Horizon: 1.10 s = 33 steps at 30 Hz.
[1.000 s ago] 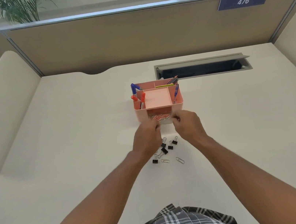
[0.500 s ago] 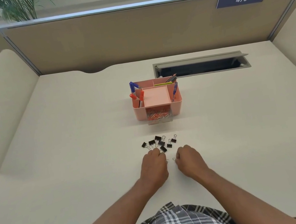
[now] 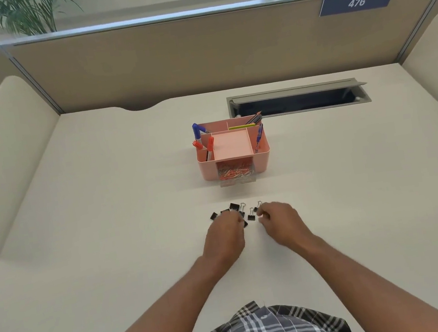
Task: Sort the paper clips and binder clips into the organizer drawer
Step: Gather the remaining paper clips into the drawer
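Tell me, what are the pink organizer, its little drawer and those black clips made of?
Pink organizer: likely matte plastic, with smooth moulded walls. Drawer: clear plastic, since paper clips show through. Binder clips: probably black-coated metal with shiny wire handles.

Left hand (image 3: 224,237) and right hand (image 3: 280,220), knuckles up, fingers curled downward; forearms converge forward, hands just beside each other; what the fingertips hold cannot be seen.
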Tool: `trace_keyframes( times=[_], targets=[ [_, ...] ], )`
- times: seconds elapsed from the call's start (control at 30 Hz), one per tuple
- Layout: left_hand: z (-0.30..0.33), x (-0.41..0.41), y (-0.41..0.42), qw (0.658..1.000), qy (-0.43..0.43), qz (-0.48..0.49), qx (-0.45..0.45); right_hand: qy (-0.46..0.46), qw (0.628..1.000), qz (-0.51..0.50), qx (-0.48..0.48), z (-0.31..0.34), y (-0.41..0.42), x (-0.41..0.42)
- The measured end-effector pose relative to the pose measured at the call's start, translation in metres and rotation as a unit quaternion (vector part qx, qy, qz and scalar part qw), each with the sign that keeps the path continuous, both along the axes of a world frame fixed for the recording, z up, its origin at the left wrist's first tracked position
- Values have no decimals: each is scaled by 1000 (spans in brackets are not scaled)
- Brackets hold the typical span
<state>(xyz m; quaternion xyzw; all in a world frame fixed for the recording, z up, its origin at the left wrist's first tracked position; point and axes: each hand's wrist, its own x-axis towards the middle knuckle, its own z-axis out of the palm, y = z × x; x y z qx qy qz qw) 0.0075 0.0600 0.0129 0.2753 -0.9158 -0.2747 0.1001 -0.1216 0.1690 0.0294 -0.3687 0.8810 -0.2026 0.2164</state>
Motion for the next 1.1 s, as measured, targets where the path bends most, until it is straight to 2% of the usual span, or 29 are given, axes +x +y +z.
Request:
trace_keyframes(
  times=[0.23,0.57,0.63,0.73,0.83,0.97,1.1],
  targets=[
    [49,-45,-55,990,101,76,61,28,991,-30,-129,54,-46,-31],
    [58,-73,-73,990,91,81,65,34,991,-32,-125,62,-85,-47],
    [57,-69,-73,991,94,76,56,39,989,-30,-141,61,-80,-46],
    [49,-56,-73,994,99,51,-2,40,983,-42,-176,53,-68,-43],
    [36,-43,-73,996,73,34,-32,42,980,-51,-187,38,-52,-36],
    [27,-32,-71,995,80,49,-34,29,984,-49,-171,13,-31,-19],
    [14,-18,-59,990,97,99,2,41,996,7,-79,-17,-16,-7]
  ],
)
